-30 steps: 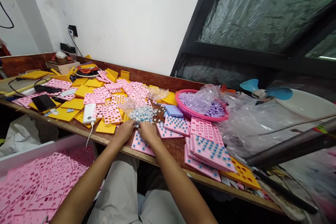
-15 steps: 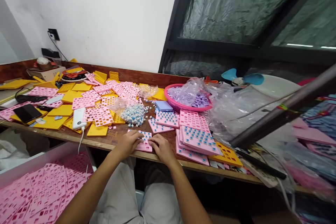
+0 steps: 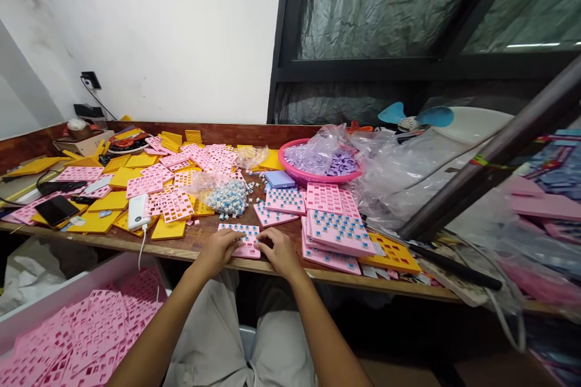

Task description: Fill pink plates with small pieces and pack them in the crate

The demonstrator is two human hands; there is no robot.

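A small pink plate (image 3: 241,236) with blue-topped switches lies at the front edge of the wooden table (image 3: 200,248). My left hand (image 3: 222,249) rests on its near left corner, fingers bent onto it. My right hand (image 3: 278,250) touches its near right edge, fingertips on the plate. Just behind the plate sits a clear bag of white and blue switches (image 3: 227,196), with loose ones scattered round it.
Filled pink plates (image 3: 338,233) are stacked right of my hands over a yellow plate (image 3: 394,254). Empty pink and yellow plates, a white power bank (image 3: 137,211) and a phone (image 3: 54,210) cover the left. A pink basket (image 3: 318,172) stands behind; a bin of pink plates (image 3: 82,332) sits lower left.
Both hands drew back from the bag of switches to the near part of the pink plate. The view swung left and down.
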